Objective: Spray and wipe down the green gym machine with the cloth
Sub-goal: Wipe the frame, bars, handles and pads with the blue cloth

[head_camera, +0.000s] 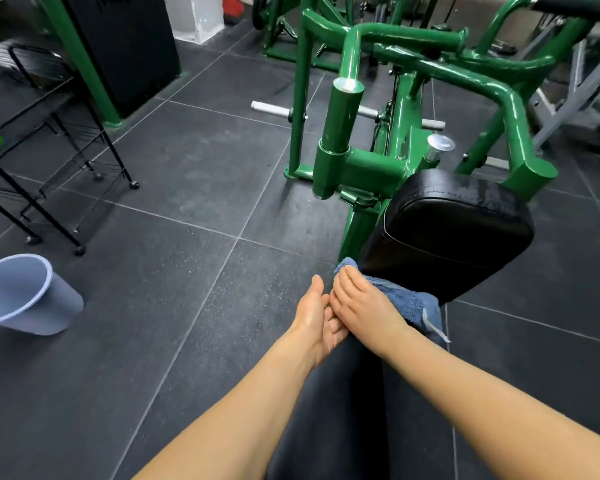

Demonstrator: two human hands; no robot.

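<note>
**A:** What sits closest to the lens?

**B:** Two bare forearms reaching forward over a dark, long padded surface that runs down the lower middle. The left hand (317, 323) is turned palm-up-and-inward, fingers straight and relaxed, holding nothing; its fingertips meet the side of the right hand (359, 306).

**A:** And the right one?

**B:** It lies flat on the blue cloth (404, 303), fingers extended and pressing it down rather than curling round it. The cloth is folded over the near lower edge of the black pad (454, 230), with a pale tag or loop trailing from its right corner.

**A:** Where is the machine itself?

**B:** The green gym machine (413, 81) rises right behind the pad: glossy tubular frame, a thick vertical cylinder with a silver cap on its left side, silver weight pegs sticking out sideways. The top of the pad shows a dull, speckled sheen (possibly moisture, though the picture is too soft there to be sure).

**A:** Anything around it?

**B:** A pale blue bucket (25, 296) stands tilted on the dark tiled floor (174, 188) at the far left, well apart from the hands. Behind it is a black wire cart (59, 140) on small wheels, with something bright green at its left edge. More green frames and a grey bench stand further back.
</note>
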